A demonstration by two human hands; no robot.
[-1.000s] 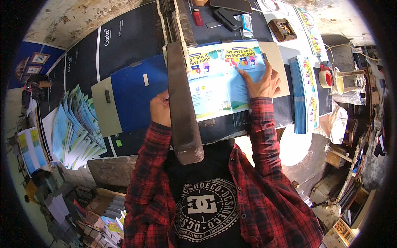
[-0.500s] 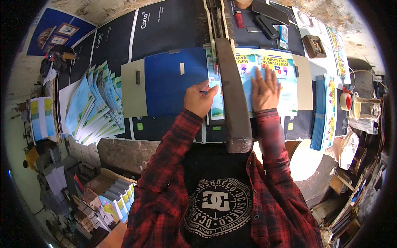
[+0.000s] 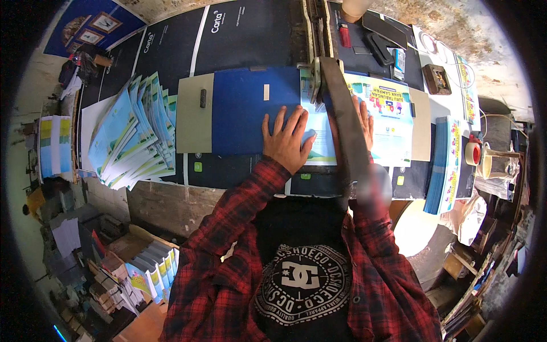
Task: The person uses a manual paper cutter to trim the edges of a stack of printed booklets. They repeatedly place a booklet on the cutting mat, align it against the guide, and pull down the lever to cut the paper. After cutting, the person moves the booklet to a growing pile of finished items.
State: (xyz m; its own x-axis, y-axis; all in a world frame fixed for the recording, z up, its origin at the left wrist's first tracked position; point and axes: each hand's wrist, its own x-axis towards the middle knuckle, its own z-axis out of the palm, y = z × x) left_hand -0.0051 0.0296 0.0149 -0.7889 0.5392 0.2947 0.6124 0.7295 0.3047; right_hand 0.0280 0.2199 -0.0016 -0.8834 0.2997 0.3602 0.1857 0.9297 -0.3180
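Just behind the left hand (image 3: 288, 139) starts a left sleeve (image 3: 228, 214) with red and black checks. The right sleeve (image 3: 377, 251), behind the right hand (image 3: 365, 122), has the same checks, with a blurry patch close to the hand. Both belong to a checked shirt (image 3: 399, 293) that is open in front, with small round buttons (image 3: 356, 299) on one edge. Farther back from the hands, in that opening, is a black T-shirt (image 3: 296, 225) with a big round white print (image 3: 300, 276) of letters, dashes and a tiny star.
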